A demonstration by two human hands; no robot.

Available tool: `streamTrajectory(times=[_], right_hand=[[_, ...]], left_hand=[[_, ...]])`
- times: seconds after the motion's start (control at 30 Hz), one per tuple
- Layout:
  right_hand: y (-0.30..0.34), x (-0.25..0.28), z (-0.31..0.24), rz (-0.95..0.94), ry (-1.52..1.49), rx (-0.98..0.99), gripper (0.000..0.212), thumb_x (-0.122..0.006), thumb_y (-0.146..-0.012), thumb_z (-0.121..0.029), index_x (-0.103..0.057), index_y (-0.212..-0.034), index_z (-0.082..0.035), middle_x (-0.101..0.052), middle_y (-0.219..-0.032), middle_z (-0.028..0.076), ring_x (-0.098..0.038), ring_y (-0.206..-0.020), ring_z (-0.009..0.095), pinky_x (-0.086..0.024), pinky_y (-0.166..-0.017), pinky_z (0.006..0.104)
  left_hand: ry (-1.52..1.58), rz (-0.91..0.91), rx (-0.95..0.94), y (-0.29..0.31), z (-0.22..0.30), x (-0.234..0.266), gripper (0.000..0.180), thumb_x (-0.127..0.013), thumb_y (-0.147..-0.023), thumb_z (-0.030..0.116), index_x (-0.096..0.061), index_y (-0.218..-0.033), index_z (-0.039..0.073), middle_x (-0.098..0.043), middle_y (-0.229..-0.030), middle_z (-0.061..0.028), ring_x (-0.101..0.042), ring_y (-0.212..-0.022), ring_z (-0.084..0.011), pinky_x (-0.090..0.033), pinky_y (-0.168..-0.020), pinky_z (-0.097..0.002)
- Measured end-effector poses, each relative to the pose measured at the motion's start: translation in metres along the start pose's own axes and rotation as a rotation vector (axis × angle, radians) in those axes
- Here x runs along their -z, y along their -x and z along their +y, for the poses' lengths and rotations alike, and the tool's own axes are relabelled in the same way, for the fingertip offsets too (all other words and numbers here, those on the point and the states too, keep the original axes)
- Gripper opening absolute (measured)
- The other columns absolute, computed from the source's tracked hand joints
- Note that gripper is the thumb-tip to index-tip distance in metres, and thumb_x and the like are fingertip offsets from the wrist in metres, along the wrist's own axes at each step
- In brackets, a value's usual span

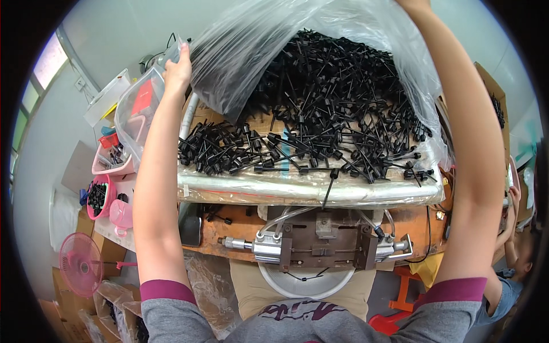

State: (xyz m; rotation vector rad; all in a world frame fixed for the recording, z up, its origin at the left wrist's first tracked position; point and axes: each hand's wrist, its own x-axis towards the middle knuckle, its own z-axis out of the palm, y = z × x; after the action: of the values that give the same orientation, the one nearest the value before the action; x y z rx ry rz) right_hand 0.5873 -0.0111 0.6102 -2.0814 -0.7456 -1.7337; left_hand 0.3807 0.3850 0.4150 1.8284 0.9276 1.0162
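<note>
Both my arms are raised, one on each side of a large clear plastic bag (pixel 240 57). My left hand (pixel 178 70) is closed on the bag's edge at the upper left, thumb upward. My right hand (pixel 414 4) is at the top edge of the picture with the lifted plastic, its fingers cut off from view. Out of the bag's mouth spreads a heap of black plastic parts (pixel 331 97) with thin stems and thicker heads. They lie on a tray (pixel 240 188) with a plastic-wrapped front rim. One black part (pixel 331 182) hangs over that rim.
Below the tray stands a metal fixture (pixel 323 246) with air cylinders and tubes, above a white bowl (pixel 306 281) at my lap. Left are pink baskets (pixel 98 197) of small parts and a pink fan (pixel 82 264). Another person (pixel 509 286) is at the right.
</note>
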Motion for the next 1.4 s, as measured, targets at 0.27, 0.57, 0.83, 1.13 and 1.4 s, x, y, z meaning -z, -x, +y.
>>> streamTrajectory(times=[0.27, 0.57, 0.83, 1.13, 1.4], right_hand=[[-0.002, 0.053, -0.002, -0.096, -0.432, -0.33, 0.044, -0.051, -0.082, 0.001, -0.061, -0.123, 0.01, -0.071, -0.08, 0.021, -0.07, -0.064, 0.025, -0.057, -0.064, 0.0376], [0.017, 0.098, 0.012, 0.013, -0.196, 0.112, 0.028, -0.05, -0.085, 0.0, -0.071, -0.103, 0.0, -0.072, -0.09, 0.013, -0.065, -0.065, 0.022, -0.055, -0.064, 0.0346], [-0.012, 0.066, -0.021, -0.717, -0.054, -0.477, 0.027, -0.046, -0.084, 0.002, -0.065, -0.1, 0.01, -0.066, -0.102, 0.029, -0.073, -0.078, 0.034, -0.059, -0.059, 0.0427], [0.029, -0.042, 0.061, -0.108, -0.205, -0.121, 0.038, -0.057, -0.088, -0.008, -0.055, -0.125, -0.002, -0.063, -0.123, 0.024, -0.061, -0.113, 0.038, -0.049, -0.098, 0.0436], [0.108, 0.023, -0.048, -0.545, -0.11, 0.142, 0.045, -0.069, -0.088, -0.027, -0.058, -0.127, -0.009, -0.065, -0.121, 0.017, -0.062, -0.116, 0.036, -0.053, -0.09, 0.0476]], left_hand=[[0.704, -0.598, 0.304, 0.036, -0.005, -0.013, 0.1, -0.051, -0.083, 0.082, -0.04, -0.151, 0.01, -0.049, -0.148, -0.0153, -0.051, -0.131, -0.0325, -0.041, -0.106, -0.0559], [0.457, -0.607, -0.313, 0.011, 0.053, -0.048, 0.054, -0.068, -0.088, 0.048, -0.069, -0.123, 0.007, -0.067, -0.118, -0.0113, -0.059, -0.113, -0.0198, -0.046, -0.096, -0.0349], [0.148, -0.726, -0.523, 0.055, 0.062, -0.038, 0.074, -0.048, -0.096, 0.063, -0.053, -0.145, 0.008, -0.045, -0.154, -0.0138, -0.039, -0.144, -0.0263, -0.026, -0.119, -0.0368], [-0.194, -0.283, -0.517, 0.037, -0.003, 0.002, 0.077, -0.046, -0.098, 0.06, -0.038, -0.152, 0.006, -0.039, -0.152, -0.0286, -0.034, -0.145, -0.04, -0.027, -0.119, -0.044], [-0.091, -0.156, -1.208, 0.114, 0.037, 0.044, 0.034, -0.062, -0.096, 0.023, -0.063, -0.127, 0.01, -0.065, -0.125, -0.0108, -0.059, -0.12, -0.0291, -0.043, -0.104, -0.0394]])
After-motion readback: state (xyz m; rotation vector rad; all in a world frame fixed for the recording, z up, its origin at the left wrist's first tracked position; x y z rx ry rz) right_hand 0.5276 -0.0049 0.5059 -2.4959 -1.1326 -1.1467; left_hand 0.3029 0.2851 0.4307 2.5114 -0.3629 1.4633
